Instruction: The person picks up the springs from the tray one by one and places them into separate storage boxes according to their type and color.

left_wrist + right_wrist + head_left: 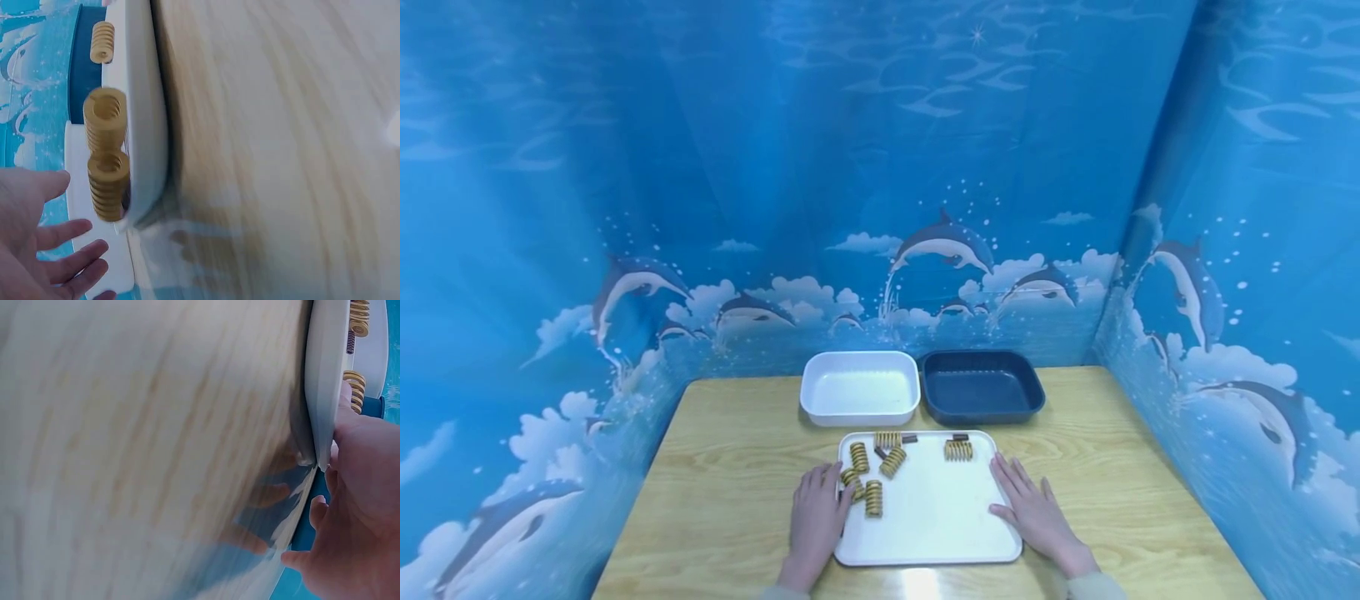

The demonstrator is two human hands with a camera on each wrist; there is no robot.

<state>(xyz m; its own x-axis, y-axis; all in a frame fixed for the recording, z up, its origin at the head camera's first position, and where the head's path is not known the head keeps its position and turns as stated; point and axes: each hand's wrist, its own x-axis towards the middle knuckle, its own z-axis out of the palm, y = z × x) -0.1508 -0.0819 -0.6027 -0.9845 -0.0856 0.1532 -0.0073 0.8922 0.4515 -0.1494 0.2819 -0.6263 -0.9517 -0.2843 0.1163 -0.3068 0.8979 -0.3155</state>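
A white tray point(942, 525) lies on the table with several gold coil springs point(873, 498) on it, mostly grouped at its left side. One gold spring point(958, 451) sits apart near the far right. Small dark springs point(910, 438) lie among them along the far side. My left hand point(818, 510) rests at the tray's left edge, fingers relaxed, close beside the nearest gold springs point(108, 187). On the opposite edge my right hand point(1036, 512) lies with fingers spread and its thumb over the rim. Neither hand grips a spring.
Behind the tray stand a white bin point(859, 419) on the left and a navy bin point(985, 416) on the right, side by side. The wooden table point(722, 475) ends at a blue dolphin-print curtain point(820, 208) at the back and sides.
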